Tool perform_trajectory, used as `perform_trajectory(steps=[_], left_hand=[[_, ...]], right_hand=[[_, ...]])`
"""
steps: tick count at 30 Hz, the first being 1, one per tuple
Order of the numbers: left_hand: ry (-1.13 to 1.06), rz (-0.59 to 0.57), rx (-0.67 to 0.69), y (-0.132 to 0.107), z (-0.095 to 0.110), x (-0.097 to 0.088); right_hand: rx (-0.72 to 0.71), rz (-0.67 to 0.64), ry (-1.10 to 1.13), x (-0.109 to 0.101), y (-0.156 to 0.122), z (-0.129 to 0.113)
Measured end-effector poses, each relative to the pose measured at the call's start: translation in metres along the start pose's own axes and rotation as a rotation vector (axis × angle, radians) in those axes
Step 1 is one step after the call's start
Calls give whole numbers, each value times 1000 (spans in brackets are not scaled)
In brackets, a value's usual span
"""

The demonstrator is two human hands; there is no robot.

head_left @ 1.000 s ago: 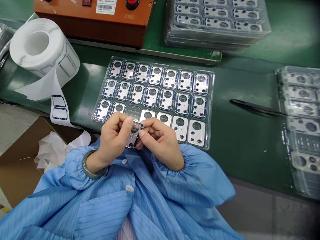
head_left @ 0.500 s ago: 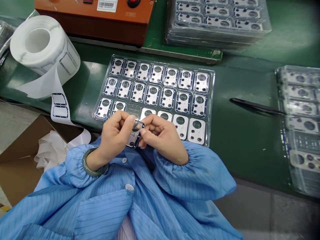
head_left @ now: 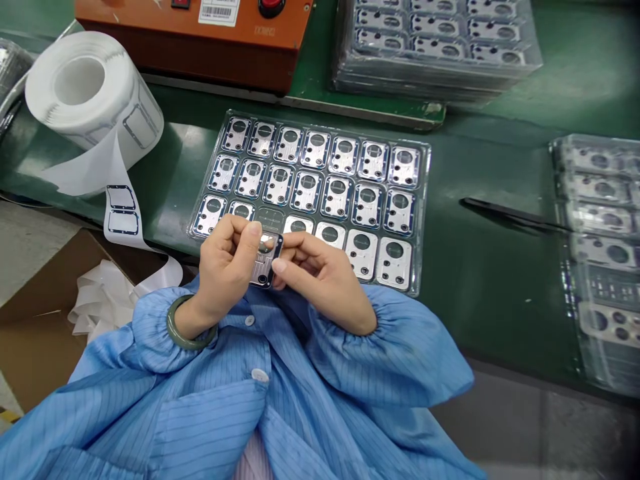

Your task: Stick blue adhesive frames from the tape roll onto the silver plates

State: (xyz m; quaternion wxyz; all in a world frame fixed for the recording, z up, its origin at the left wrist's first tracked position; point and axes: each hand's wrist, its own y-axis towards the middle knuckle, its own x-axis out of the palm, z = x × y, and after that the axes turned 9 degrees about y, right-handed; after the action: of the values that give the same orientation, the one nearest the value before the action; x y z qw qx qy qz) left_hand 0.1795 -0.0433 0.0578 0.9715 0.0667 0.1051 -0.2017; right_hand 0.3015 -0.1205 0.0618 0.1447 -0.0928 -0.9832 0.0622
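Note:
A small silver metal plate (head_left: pixel 261 268) with a round hole and a dark rim is held up between both hands, in front of my body. My left hand (head_left: pixel 229 267) grips its left side between thumb and fingers. On the plate's right edge, my right hand (head_left: pixel 323 273) pinches with thumb and fingertips; the fingers partly hide that edge. Just beyond the hands lies a clear plastic tray (head_left: pixel 425 193) with rows of similar plates. One pocket in its near row holds no plate. Most plates there have dark blue rims; several in the near row look plain.
At left stands a roll of white backing tape (head_left: pixel 120 100), its strip carrying dark frame-shaped stickers (head_left: pixel 123 222). Black tweezers (head_left: pixel 513 213) lie right, touching another tray (head_left: pixel 565 267). Behind are an orange machine (head_left: pixel 215 60) and stacked trays (head_left: pixel 415 80). A cardboard box (head_left: pixel 40 320) holds crumpled backing.
Both hands have shifted slightly left and up with the metal plate, which is now held a little more upright. Both still grip it.

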Motion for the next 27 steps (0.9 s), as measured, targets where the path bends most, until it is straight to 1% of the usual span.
perform_trajectory(steps=[3, 6, 12, 16, 18, 23, 27], left_hand=[[3, 43, 13, 0, -1, 0], [-1, 46, 18, 0, -1, 0], [13, 46, 29, 0, -4, 1], [-25, 60, 1, -1, -5, 2], [-26, 72, -4, -1, -6, 1], [10, 136, 26, 0, -8, 0], [-2, 154, 24, 1, -10, -1]], right_hand=[[-17, -91, -20, 0, -2, 5], [-31, -126, -24, 1, -4, 8], [-37, -88, -78, 3, -4, 8], [-29, -110, -15, 3, -5, 7], [-28, -114, -2, 4, -5, 8], [-46, -60, -65, 12, -2, 11], [-72, -53, -71, 14, -1, 11]])
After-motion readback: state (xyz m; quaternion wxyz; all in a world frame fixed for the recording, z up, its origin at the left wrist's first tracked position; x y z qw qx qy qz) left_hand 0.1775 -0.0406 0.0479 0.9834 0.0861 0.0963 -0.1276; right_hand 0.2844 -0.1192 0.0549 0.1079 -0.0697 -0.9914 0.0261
